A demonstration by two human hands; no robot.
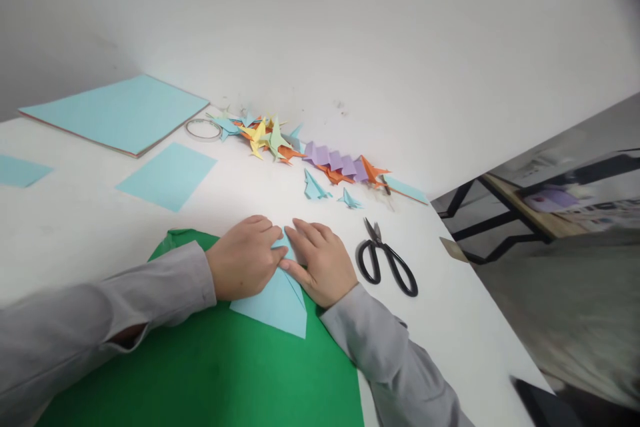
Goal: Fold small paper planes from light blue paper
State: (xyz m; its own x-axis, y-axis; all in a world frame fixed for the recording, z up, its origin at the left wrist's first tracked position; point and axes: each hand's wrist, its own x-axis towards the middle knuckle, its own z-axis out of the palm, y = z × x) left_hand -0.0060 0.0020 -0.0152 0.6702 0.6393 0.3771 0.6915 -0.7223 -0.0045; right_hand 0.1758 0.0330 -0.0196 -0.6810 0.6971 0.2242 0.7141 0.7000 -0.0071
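Note:
A light blue sheet of paper (275,307) lies on the green mat, with a crease running down its right side and its top coming to a narrow point. My left hand (247,259) is closed over the upper left of the paper, fingers curled and tips pressing on it. From the other side my right hand (323,261) grips the upper right edge, thumb and fingers bent onto the paper near the left fingertips. Both hands hide part of the folded top. Black-handled scissors (384,257) lie right of my right hand, blades slightly apart, pointing away.
The green mat (215,360) covers the near table. Square blue paper (167,177) and a large stack of blue sheets (120,113) lie at left. A tape roll (203,129), several folded paper figures (267,137) and a pleated purple strip (335,161) line the wall.

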